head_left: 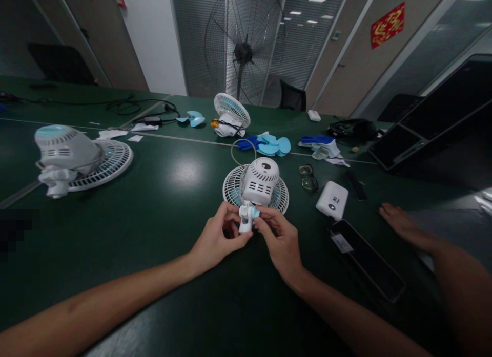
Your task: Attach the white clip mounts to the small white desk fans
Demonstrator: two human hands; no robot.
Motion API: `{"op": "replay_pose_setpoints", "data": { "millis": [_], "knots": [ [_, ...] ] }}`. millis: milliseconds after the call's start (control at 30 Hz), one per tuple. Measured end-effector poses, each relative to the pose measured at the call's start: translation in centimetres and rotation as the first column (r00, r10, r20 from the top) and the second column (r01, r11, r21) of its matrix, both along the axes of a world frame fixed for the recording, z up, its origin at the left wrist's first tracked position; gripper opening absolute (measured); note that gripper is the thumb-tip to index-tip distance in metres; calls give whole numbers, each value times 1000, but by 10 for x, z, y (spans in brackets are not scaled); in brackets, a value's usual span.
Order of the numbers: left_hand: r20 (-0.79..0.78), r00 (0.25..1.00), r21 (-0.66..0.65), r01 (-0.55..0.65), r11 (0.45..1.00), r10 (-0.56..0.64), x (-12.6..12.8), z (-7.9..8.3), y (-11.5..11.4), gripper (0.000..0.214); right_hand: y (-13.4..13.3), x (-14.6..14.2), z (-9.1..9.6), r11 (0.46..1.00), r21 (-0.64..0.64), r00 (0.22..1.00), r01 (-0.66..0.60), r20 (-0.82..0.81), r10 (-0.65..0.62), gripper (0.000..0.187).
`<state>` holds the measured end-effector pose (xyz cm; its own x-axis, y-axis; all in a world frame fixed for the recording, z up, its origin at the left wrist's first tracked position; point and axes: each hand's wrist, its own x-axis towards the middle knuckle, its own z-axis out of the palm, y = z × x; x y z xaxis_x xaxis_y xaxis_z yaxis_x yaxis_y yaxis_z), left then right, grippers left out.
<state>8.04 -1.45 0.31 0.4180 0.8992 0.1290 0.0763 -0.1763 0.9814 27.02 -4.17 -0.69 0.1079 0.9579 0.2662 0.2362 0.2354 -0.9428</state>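
Observation:
A small white electric fan (261, 180) lies grille-down on the green table in front of me, its motor housing facing up. From the housing a white clamp bracket (245, 225) points toward me. My left hand (223, 231) grips that bracket from the left, thumb along its near end. On the right side, the thumb and fingers of my right hand (279, 236) pinch a light-blue knob (254, 212) on the bracket. A thin cable loops up behind the housing.
Another fan (69, 149) lies at left, and a third (230, 113) stands behind. Blue fan blades (273, 145), glasses (308, 177), a white power bank (332, 200) and a phone (367, 259) lie on the table (161, 234). Another person's hand (407, 226) rests at right.

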Motion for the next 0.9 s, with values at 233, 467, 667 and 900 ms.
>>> {"op": "replay_pose_setpoints", "data": {
  "millis": [233, 467, 667, 900],
  "knots": [
    [2, 1000, 7, 8, 1000, -8, 0, 2, 0, 38, 0, 0, -3, 1000, 6, 1000, 5, -7, -5, 21],
    [-19, 1000, 36, 1, 999, 0, 1, 4, 0, 37, -1, -1, 0, 1000, -23, 1000, 9, -18, -9, 18],
    [-68, 998, 63, -7, 998, 12, -1, 4, -2, 37, 0, -1, -4, 999, -38, 999, 21, -32, -22, 16],
    [-122, 992, 124, 20, 992, -4, -3, 5, -3, 38, 1, 1, -5, 999, -43, 1000, 23, -15, -24, 17]
  ]
}}
